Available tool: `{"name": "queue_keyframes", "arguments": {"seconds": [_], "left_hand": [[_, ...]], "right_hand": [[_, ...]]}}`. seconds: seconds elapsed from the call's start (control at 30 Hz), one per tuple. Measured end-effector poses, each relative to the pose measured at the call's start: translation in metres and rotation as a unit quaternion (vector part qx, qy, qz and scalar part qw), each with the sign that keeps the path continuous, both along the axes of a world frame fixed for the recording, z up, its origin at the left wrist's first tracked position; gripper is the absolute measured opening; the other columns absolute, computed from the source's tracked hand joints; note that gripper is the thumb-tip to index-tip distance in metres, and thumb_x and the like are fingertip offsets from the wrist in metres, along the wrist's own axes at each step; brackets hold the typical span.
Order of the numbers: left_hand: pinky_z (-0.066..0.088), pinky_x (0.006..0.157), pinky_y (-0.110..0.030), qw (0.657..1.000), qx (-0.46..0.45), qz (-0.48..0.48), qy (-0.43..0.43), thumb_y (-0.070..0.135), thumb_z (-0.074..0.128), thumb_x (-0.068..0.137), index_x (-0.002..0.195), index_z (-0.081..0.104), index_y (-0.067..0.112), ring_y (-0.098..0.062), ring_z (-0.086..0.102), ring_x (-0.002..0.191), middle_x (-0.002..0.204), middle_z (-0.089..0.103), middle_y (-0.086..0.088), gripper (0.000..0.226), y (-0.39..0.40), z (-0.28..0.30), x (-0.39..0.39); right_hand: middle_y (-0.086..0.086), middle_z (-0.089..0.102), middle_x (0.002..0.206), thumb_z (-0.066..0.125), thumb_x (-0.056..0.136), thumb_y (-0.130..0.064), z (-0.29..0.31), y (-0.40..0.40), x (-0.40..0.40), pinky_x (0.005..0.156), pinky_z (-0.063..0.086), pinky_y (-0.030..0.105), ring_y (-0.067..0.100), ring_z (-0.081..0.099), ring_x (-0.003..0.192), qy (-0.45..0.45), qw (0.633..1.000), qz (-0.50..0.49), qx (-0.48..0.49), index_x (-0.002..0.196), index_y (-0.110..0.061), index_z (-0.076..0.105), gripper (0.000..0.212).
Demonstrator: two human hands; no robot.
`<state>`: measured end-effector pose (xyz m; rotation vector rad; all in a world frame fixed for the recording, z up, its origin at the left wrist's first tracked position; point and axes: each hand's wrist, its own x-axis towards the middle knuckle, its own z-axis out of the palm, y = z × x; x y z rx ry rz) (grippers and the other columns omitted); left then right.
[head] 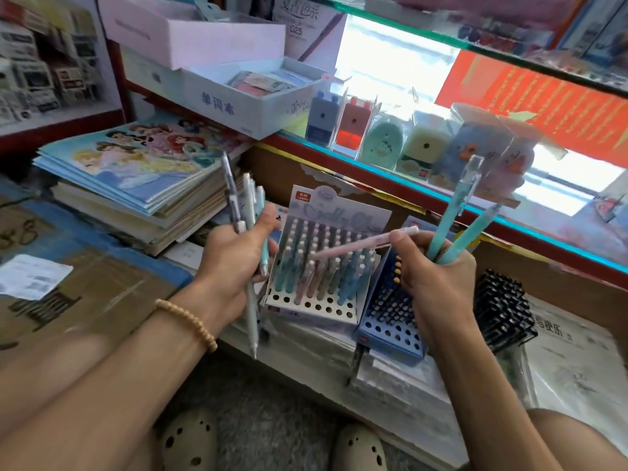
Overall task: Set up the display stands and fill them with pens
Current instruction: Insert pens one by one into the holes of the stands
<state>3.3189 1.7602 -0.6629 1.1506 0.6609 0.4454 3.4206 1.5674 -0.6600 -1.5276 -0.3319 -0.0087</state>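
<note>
Left hand [234,256]: fingers curled round a bundle of pens [249,212], one dark-barrelled, the others white and pale teal, held upright, tips pointing down past the wrist; beaded bracelet [187,322] on that wrist

Right hand [435,270]: grips two teal pens [452,226] upright in the palm, clear caps topmost; thumb and forefinger pinch a pink pen [363,244] lying near level, its far end over the white stand

White display stand [316,266]: between the hands, on a low ledge, tilted back, printed header card behind; upper rows filled with pastel pens, front rows of holes vacant

Blue display stand [390,321]: just beside the white one on its right, partly hidden by the right hand; some pens in the rear holes, front holes vacant

Black pen rack [499,307]: right of the blue stand, contents unclear

Stack of picture books [136,171]: left, behind the left hand

Glass shelf [407,185]: behind the stands, carrying a row of boxed pencil sharpeners [353,127]

Pale clogs [190,443]: bottom edge
</note>
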Motion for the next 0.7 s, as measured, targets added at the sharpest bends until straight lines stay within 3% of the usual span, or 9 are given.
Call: {"name": "queue_keyframes", "arguments": {"seconds": [0.07, 0.2, 0.33, 0.53, 0.7], "left_hand": [[0.037, 0.052, -0.024, 0.999, 0.024, -0.035, -0.013, 0.04, 0.058, 0.094, 0.099, 0.069, 0.008, -0.009, 0.046, 0.054, 0.065, 0.053, 0.0, 0.034, 0.0, 0.001, -0.002], [0.039, 0.053, -0.024, 0.996, 0.048, -0.067, -0.02, 0.038, 0.059, 0.094, 0.099, 0.07, 0.008, -0.007, 0.05, 0.053, 0.063, 0.056, 0.002, 0.033, -0.003, 0.0, -0.002], [0.039, 0.056, -0.027, 0.997, 0.055, -0.052, -0.015, 0.037, 0.061, 0.094, 0.1, 0.07, 0.006, -0.008, 0.051, 0.055, 0.063, 0.057, 0.003, 0.033, 0.003, -0.002, -0.002], [0.04, 0.059, -0.029, 0.997, 0.056, -0.048, -0.021, 0.036, 0.062, 0.094, 0.091, 0.07, 0.013, -0.01, 0.049, 0.058, 0.061, 0.056, 0.004, 0.025, 0.002, -0.004, -0.002], [0.04, 0.057, -0.027, 0.998, 0.054, -0.039, -0.016, 0.036, 0.061, 0.094, 0.091, 0.069, 0.015, -0.011, 0.048, 0.058, 0.061, 0.056, 0.003, 0.023, 0.009, -0.005, -0.005]], "right_hand": [[-0.001, 0.055, 0.056, 0.078, 0.083, -0.022, -0.011, 0.0, 0.001, 0.049, 0.04, 0.022, 0.008, 0.046, 0.05, -0.029, 0.996, -0.023, -0.075, 0.078, -0.01, 0.074, 0.013], [0.021, 0.054, 0.059, 0.077, 0.085, -0.016, -0.024, -0.001, -0.003, 0.046, 0.038, 0.023, 0.013, 0.042, 0.05, -0.069, 0.987, -0.018, -0.142, 0.079, -0.005, 0.074, 0.013], [-0.009, 0.047, 0.046, 0.077, 0.085, -0.013, -0.035, 0.009, 0.001, 0.042, 0.034, 0.02, 0.007, 0.036, 0.043, -0.064, 0.985, -0.005, -0.163, 0.07, -0.008, 0.069, 0.018], [0.005, 0.048, 0.053, 0.078, 0.085, -0.018, -0.055, 0.019, 0.005, 0.043, 0.035, 0.026, 0.009, 0.037, 0.044, -0.047, 0.98, 0.007, -0.195, 0.075, -0.001, 0.069, 0.021], [-0.011, 0.045, 0.041, 0.076, 0.086, -0.014, -0.051, 0.023, 0.008, 0.042, 0.036, 0.022, 0.004, 0.037, 0.037, -0.059, 0.969, 0.045, -0.237, 0.066, -0.007, 0.064, 0.024]]}}
